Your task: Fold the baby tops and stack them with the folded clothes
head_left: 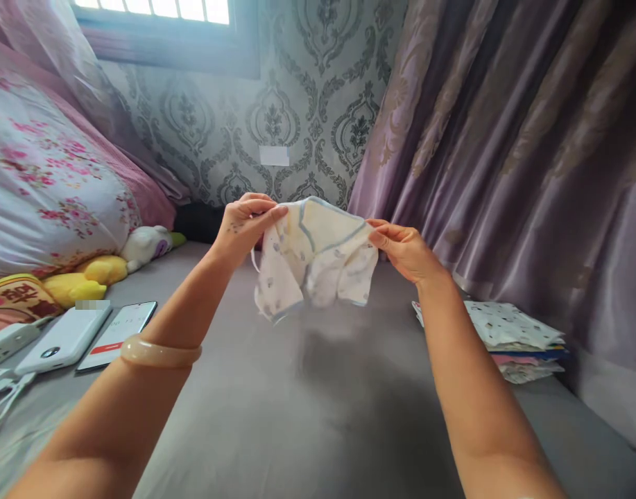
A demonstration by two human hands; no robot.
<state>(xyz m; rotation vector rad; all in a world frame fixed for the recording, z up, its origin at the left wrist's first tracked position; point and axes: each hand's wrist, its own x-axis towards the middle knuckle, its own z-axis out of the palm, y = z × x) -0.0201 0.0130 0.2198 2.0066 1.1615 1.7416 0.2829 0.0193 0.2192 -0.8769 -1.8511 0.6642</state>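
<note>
A small white baby shirt (322, 249) with blue trim and a faint print hangs in the air above the grey bed sheet (276, 416). My left hand (250, 222) pinches it at one shoulder, thumb on top. At the opposite shoulder my right hand (398, 244) grips the fabric between thumb and fingers. The neckline faces up, and both short sleeves droop below my hands. A thin white tie dangles beside my left hand. The shirt's lower part is blurred.
Right of my arm lies a stack of folded clothes (515, 333). On the left are a phone (117, 336), a white power bank (62, 339), a power strip (10, 343) with cables, and plush toys (83, 277). A purple curtain (494, 138) borders the right side.
</note>
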